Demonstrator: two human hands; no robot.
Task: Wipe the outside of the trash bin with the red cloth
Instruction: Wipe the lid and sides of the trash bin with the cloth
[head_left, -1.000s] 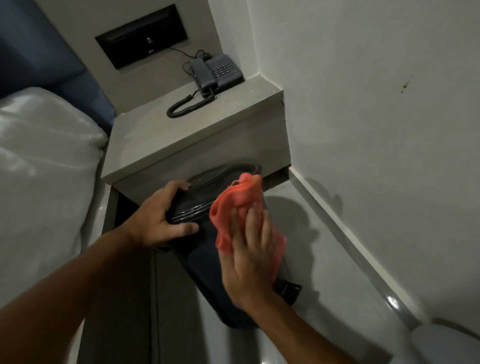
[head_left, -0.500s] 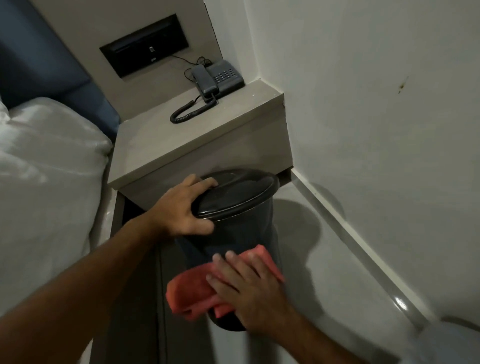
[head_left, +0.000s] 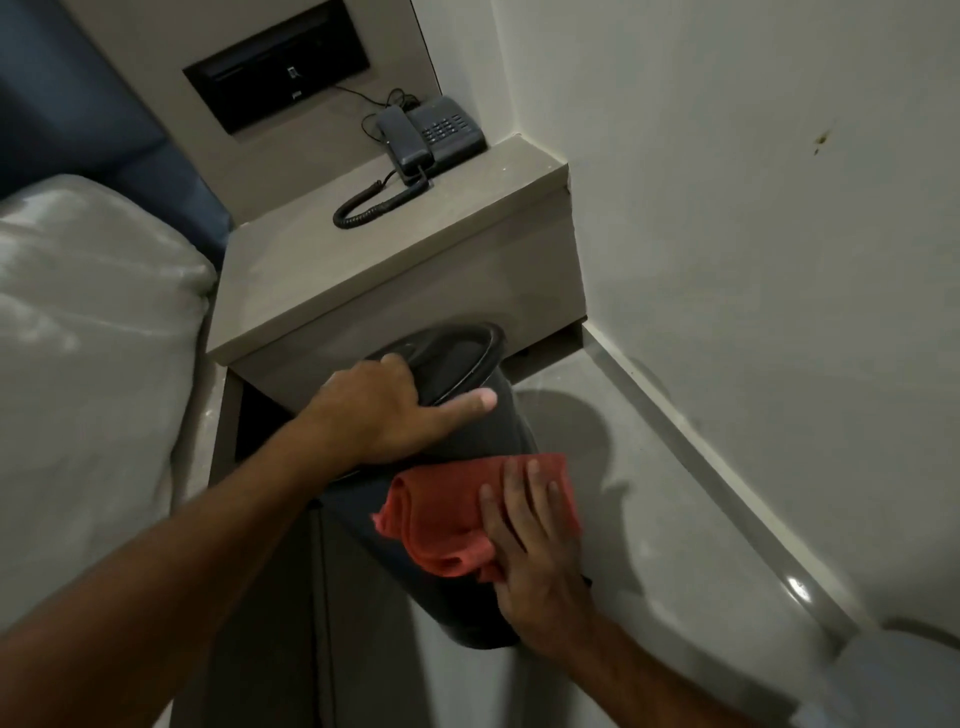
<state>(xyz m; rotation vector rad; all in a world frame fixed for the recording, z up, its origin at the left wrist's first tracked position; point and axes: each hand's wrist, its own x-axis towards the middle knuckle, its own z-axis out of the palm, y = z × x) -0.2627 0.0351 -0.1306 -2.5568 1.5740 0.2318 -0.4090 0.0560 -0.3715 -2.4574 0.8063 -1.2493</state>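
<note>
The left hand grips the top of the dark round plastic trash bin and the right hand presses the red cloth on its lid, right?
Not the lid. The head view shows the right hand pressing the red cloth against the trash bin's side; the left hand grips the top.

Reaches in from the lower left with the bare left forearm (head_left: 182, 551), left hand (head_left: 384, 410) gripping the trash bin (head_left: 498, 431) at its lid rim, thumb stretched along the side. Presses the red cloth (head_left: 447, 514) against the bin wall with the right hand (head_left: 540, 566), fingers straight.
</note>
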